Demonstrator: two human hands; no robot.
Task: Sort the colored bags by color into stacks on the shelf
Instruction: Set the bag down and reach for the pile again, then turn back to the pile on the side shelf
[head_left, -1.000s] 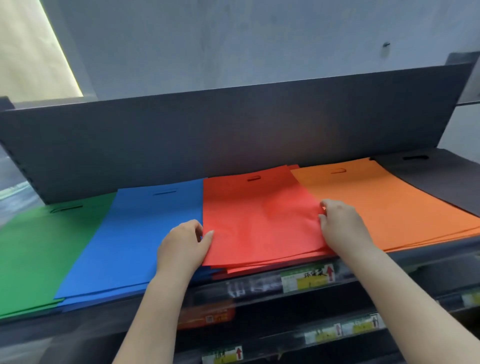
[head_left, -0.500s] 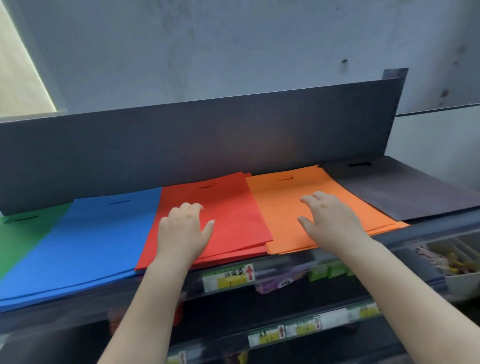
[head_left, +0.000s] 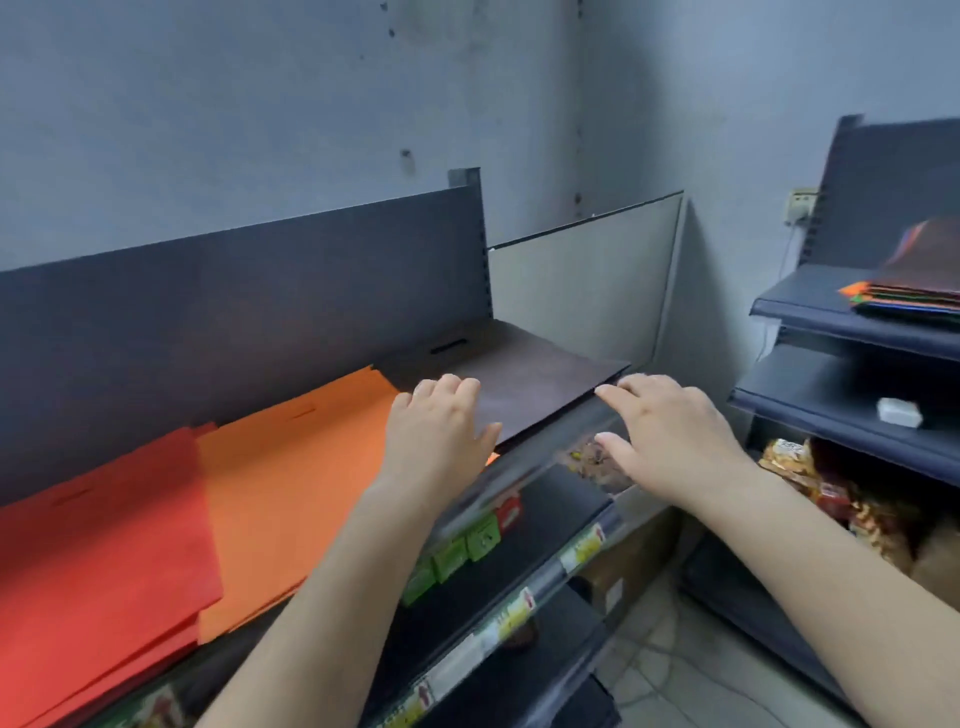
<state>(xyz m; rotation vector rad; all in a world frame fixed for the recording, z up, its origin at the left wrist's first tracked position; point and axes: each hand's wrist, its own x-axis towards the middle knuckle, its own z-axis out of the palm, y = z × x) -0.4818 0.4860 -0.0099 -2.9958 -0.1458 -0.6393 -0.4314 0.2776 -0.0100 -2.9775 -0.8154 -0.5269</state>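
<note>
Dark bag stack (head_left: 524, 379), right end of shelf (head_left: 561, 447) beside orange stack (head_left: 301, 467): left hand (head_left: 441, 436) flat on its near-left corner, right hand (head_left: 670, 431) open, seemingly touching its right corner; uneven squaring may skew bags over the shelf lip.

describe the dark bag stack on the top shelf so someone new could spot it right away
Start at the long dark back panel of the shelf and follow the row of flat stacks rightward, past the red stack and the orange stack. The dark brown stack lies last, at the shelf's right end, between the left hand and the right hand. It alone is dark.
</note>
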